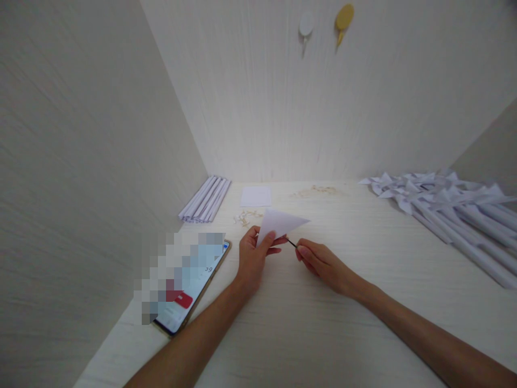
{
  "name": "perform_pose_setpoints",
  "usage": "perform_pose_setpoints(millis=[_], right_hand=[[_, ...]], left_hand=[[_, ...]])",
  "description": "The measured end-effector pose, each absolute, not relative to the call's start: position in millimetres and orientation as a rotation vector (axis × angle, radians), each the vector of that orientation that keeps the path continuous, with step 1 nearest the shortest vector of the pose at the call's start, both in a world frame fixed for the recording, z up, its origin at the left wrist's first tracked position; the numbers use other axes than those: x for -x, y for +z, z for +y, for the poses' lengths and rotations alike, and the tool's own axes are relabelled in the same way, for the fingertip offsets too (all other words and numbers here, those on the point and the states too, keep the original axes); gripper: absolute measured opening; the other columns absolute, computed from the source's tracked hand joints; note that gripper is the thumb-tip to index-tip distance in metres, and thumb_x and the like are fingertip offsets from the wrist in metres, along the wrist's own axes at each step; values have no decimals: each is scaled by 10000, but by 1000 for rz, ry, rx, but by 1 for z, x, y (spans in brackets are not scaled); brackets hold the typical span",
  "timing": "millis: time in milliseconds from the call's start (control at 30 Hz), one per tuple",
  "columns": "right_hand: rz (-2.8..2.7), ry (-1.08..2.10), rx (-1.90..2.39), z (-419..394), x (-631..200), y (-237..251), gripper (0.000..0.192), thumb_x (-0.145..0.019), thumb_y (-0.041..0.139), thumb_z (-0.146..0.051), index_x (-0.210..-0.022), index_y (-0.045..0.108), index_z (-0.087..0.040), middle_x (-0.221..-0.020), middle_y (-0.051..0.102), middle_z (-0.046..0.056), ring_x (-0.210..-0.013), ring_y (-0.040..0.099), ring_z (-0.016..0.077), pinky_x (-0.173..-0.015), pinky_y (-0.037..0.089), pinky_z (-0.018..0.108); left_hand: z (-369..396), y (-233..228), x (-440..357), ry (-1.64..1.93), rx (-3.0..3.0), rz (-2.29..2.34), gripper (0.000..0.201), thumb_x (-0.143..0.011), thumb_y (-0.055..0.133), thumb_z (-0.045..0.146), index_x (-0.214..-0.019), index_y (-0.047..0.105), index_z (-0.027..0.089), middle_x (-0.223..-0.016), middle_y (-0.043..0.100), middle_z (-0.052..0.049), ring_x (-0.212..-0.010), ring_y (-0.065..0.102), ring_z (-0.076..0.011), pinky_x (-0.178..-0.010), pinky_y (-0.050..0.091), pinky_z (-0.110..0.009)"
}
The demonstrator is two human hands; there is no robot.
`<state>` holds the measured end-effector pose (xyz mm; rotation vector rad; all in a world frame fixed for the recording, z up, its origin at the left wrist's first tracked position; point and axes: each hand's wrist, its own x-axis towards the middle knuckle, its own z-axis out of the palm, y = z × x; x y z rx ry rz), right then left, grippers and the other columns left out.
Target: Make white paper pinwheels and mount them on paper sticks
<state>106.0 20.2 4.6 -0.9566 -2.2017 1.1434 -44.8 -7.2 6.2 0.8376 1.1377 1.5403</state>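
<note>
My left hand (252,261) is closed on a white sheet of paper folded into a triangle (280,222), its sharp corner pointing right. The thumb lies on top and the other fingers are underneath. Just to the right, my right hand (317,261) pinches a thin dark stick-like tool (291,243). The tool's tip reaches the left fingertips under the paper's lower edge; whether it touches the paper I cannot tell. Beyond the left hand, a square white sheet (256,196) lies flat, with small pale curved bits (246,217) in front of it.
A bundle of white paper rolls (205,199) lies at the back left. A phone (189,296), partly blurred out, rests beside my left forearm. Many paper rolls with pointed folded tops (452,205) are piled at right. More pale bits (323,189) lie near the back wall.
</note>
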Motion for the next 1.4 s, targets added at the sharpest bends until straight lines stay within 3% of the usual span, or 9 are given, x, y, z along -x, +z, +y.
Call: perform_pose_setpoints(millis=[1400], right_hand=[[-2164, 1179, 965, 18, -106, 7, 370, -838, 221, -447, -635, 385, -186, -487, 339, -52, -432, 310, 85, -424, 259, 212]], left_hand=[[-7, 5, 46, 1528, -832, 1072, 210, -659, 593, 273, -790, 494, 141, -750, 661, -45, -711, 629, -159, -517, 460, -173]])
